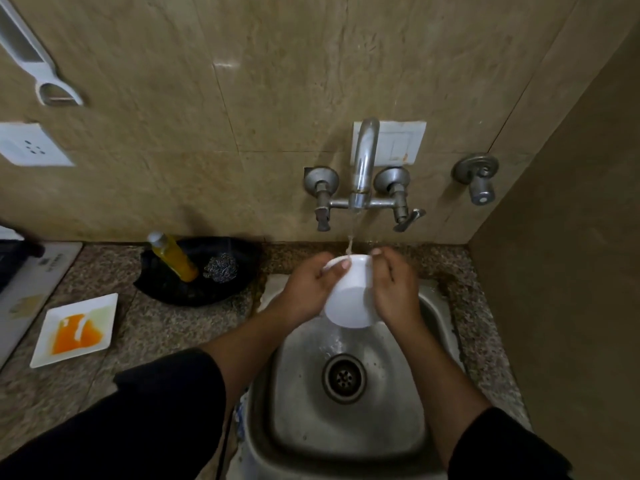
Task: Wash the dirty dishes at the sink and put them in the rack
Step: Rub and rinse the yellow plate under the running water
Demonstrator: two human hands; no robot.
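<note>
Beige stone-tiled wall (277,81) fills the upper frame. Speckled brown granite counter (166,327) runs across the lower left.

Small stainless steel sink basin (304,420), lower centre, wet, round drain (344,378) open.

Chrome wall tap with curved spout (363,164), centre frame, running; a thin stream drops onto the cup's rim.

Black shallow tray (228,285), left of the sink, holding a yellow soap bottle (175,256) and a steel-wool scrubber (221,268).

Square white plate smeared with orange residue (74,329), far lower left, unwashed, well apart from the sink.

White ceramic cup (349,299), above the basin, centre frame, tipped with its base toward the viewer and mouth toward the tap. Left hand (308,289) curled around its left side, thumb across the rim; right hand (394,289) cupped against its right side, fingers partly closed on the wall. Both grip it.

No rack in view.

Risk, by my reckoning: wet glazed cup, possibly soapy, held tilted over steel; a slip would knock or chip it in the basin. Water striking the rim may spray onto the counter.
</note>
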